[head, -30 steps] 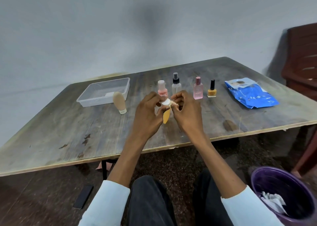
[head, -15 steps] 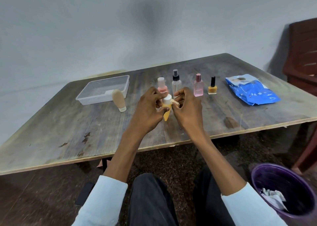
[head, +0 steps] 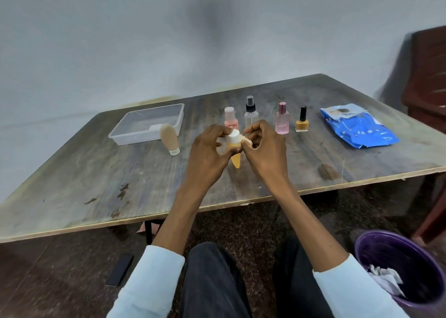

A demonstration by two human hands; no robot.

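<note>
L hand [head: 207, 153]: fingers curled round tube [head: 235, 159], cap up, wipe [head: 220, 148] bunched against it. R hand [head: 265, 153]: fingers bent, pinching wipe by cap. Tube over table [head: 96, 173], centre-front. Bottles [head: 282, 122] at 12 o'clock, pack [head: 357, 127] at 2, tray [head: 147, 124] at 10.

The left hand [head: 207, 153] and right hand [head: 265, 153] cover the middle of the yellow tube [head: 236, 160]; the purple bin [head: 398, 257] and brown chair [head: 429, 76] run off the right edge.

Small orange tube [head: 236, 159], upright, white cap uppermost
</note>
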